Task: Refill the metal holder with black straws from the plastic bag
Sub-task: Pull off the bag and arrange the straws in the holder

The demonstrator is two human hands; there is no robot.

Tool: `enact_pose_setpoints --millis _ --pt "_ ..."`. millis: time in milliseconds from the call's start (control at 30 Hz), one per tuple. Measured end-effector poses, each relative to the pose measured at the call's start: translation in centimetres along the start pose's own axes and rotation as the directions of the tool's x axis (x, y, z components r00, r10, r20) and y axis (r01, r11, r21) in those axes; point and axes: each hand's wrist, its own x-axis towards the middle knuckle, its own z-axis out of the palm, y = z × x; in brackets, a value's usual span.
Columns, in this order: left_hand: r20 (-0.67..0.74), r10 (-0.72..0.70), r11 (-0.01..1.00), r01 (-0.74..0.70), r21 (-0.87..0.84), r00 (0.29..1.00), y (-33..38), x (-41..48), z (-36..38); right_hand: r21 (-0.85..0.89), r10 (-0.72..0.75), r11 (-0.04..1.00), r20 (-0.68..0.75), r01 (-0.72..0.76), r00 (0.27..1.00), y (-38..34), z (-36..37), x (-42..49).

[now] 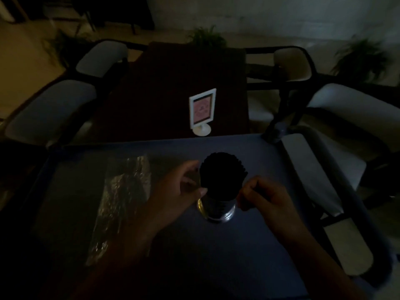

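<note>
- The metal holder (216, 210) stands upright on the blue tabletop (259, 245), directly between the two hands, packed with a dense bundle of black straws (223, 174) whose long axis runs straight up toward the camera.
- The left hand (179, 191) has its grip half closed around the left side of the bundle: fingers curl behind it and the thumb presses the straws just above the holder's rim.
- The right hand (262, 198) sits just beside the bundle on the right, grip curled almost into a fist; in this dim light I cannot tell whether it pinches a straw or only steadies the bundle.
- Both hands are about equally near; the left has the firmer contact.
- The plastic bag (121, 198) lies flat on the tabletop to the left of the left hand, its long axis running from near to far. It looks mostly flattened; a few dark streaks inside may be leftover straws, but that is unclear.
- The holder looks full, so the likely step is tidying the bundle; any further straws lie leftward, nearer the left hand.
- A white sign stand (202, 111) sits on a darker table beyond, well apart, and chairs (52, 109) ring the tables; nothing blocks the path between bag and holder.
</note>
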Motion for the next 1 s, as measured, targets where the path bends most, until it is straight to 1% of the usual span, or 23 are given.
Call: enact_pose_setpoints --millis 67,100,167,233,267,300,333,433,533,667,800,900,1000 --pt "0.032 0.006 1.0 -0.006 -0.013 0.999 0.4 0.9 1.2 -0.008 0.001 1.0 -0.068 -0.001 0.998 0.4 -1.3 -0.2" --pt "0.019 -0.011 0.999 0.011 -0.03 1.0 0.1 1.0 1.3 -0.034 0.012 0.999 -0.068 -0.014 0.998 0.5 -1.3 -0.1" --pt "0.028 -0.03 0.999 0.031 -0.031 0.999 -0.2 1.4 1.6 -0.139 0.025 0.989 -0.116 -0.041 0.993 1.2 -1.5 0.2" --pt "0.042 -0.046 0.999 0.046 -0.013 0.998 -0.4 2.0 2.1 -0.307 0.048 0.946 -0.168 -0.098 0.985 1.8 -2.0 1.0" --pt "0.043 -0.055 0.998 0.055 -0.003 0.998 -0.4 2.3 2.4 -0.367 0.06 0.923 -0.169 -0.119 0.984 2.0 -2.1 1.4" --pt "0.036 -0.072 0.997 0.072 -0.009 0.997 -0.4 2.5 2.6 -0.392 0.074 0.912 -0.141 -0.124 0.987 2.2 -2.1 1.9" --pt "0.033 -0.087 0.996 0.088 -0.016 0.996 -0.5 2.7 2.8 -0.38 0.094 0.917 -0.094 -0.123 0.991 2.4 -2.1 2.4" --pt "0.05 -0.12 0.993 0.12 0.0 0.991 -0.3 3.3 3.5 -0.265 0.166 0.954 0.08 -0.14 0.983 2.8 -1.9 4.3" --pt "0.032 -0.157 0.987 0.158 -0.022 0.987 -0.7 3.8 4.0 -0.253 0.222 0.953 0.199 -0.169 0.954 3.6 -1.4 5.7" --pt "0.009 -0.217 0.974 0.218 -0.058 0.976 -1.0 4.2 4.6 -0.154 0.269 0.958 0.204 -0.24 0.941 4.9 -0.8 6.7" --pt "0.017 -0.274 0.95 0.274 -0.15 0.961 -1.4 5.0 5.1 -0.084 0.248 0.969 0.239 -0.234 0.939 5.5 -0.5 7.3" --pt "0.022 -0.253 0.951 0.253 -0.18 0.967 -1.7 5.1 5.3 -0.062 0.226 0.974 0.192 -0.218 0.955 5.6 0.0 7.3" --pt "-0.002 -0.219 0.959 0.215 -0.183 0.976 -2.1 5.2 5.2 -0.05 0.176 0.984 0.151 -0.17 0.973 5.6 0.7 7.2"
